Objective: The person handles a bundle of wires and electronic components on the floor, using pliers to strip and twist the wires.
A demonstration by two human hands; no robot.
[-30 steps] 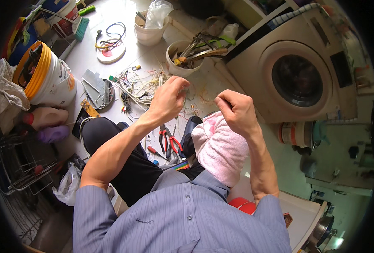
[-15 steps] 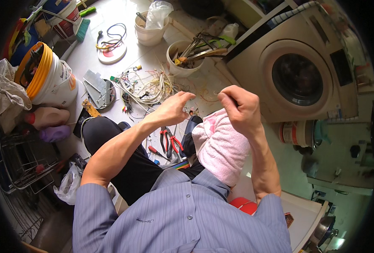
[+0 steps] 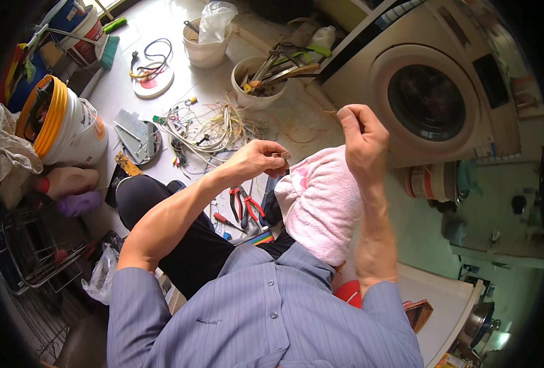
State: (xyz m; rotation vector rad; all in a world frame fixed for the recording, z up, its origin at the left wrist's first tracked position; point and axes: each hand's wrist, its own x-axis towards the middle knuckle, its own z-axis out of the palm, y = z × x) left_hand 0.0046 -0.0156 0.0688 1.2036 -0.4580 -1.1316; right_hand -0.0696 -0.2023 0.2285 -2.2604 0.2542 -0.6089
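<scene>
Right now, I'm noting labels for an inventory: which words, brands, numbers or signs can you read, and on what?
No text to quote; these marks show:
Shirt: small dark script on the chest, too small to read surely.
White bucket with yellow rim: print too small and angled.
Washing machine: pale sticker low on its front, too small.
Red-and-white bucket, upper left: lettering blurred.

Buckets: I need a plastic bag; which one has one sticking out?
The white bucket just left of the tool bucket; only it has a pale bag on top.
</scene>
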